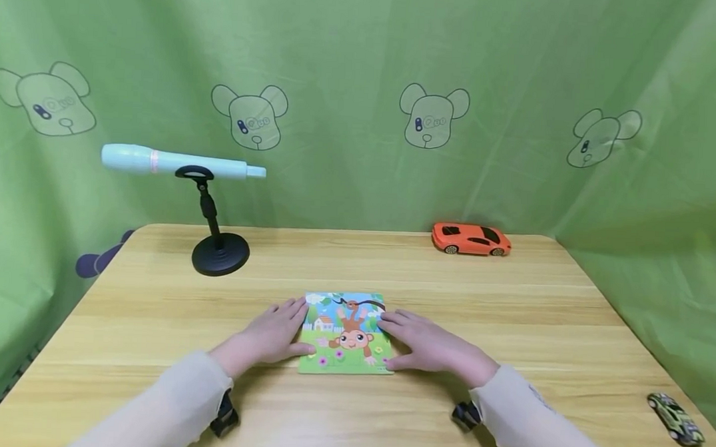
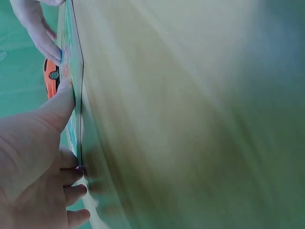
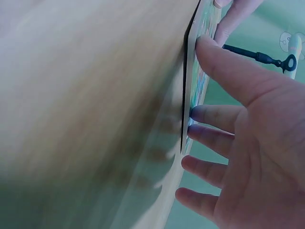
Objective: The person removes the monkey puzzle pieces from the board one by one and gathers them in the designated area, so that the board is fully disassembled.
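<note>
A flat square picture board (image 1: 345, 335) with a monkey hanging from a branch lies on the wooden table, between both hands. At its left side the left hand (image 1: 272, 332) rests with fingers fairly straight along the edge, its thumb over the board's near left part. The right hand (image 1: 421, 341) mirrors it on the right, fingertips at the edge and thumb by the near right corner. In the left wrist view, the thumb (image 2: 59, 107) touches the board's rim. Spread, straight fingers of the right hand (image 3: 257, 138) show in the right wrist view, some reaching the board's side.
A light blue microphone (image 1: 204, 165) sits on a black stand (image 1: 220, 254) at the back left. An orange toy car (image 1: 471, 240) stands by the far edge, and a small camouflage toy car (image 1: 676, 419) near the right edge. Green curtain (image 1: 348, 183) surrounds the table.
</note>
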Demonstrator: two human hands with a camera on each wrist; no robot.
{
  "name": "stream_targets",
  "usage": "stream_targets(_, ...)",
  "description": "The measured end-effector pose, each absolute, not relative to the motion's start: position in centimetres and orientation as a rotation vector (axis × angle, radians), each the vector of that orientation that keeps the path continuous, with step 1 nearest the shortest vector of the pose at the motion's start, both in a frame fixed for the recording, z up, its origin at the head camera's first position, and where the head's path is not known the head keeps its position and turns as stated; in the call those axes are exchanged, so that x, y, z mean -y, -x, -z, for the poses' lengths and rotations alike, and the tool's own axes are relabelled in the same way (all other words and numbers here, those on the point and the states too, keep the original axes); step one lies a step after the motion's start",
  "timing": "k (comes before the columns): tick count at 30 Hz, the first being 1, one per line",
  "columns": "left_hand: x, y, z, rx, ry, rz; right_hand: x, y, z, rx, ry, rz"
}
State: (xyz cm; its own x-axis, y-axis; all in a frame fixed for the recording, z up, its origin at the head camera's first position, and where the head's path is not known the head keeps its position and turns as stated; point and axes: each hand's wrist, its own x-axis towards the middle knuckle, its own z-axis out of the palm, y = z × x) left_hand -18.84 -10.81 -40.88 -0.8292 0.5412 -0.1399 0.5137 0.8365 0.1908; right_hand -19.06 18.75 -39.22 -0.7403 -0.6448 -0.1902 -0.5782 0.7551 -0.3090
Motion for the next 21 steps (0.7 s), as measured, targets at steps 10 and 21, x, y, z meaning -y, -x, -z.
stream_targets(10, 9.4, 18.4, 41.0, -2.827, -0.843, -0.245, -20.5, 18.7, 39.2, -2.644, 0.968, 0.365)
stream_targets(21, 9.2, 18.5, 41.2, -2.812, -0.853, -0.248, -20.8, 18.4, 39.0, -2.626, 0.976, 0.381)
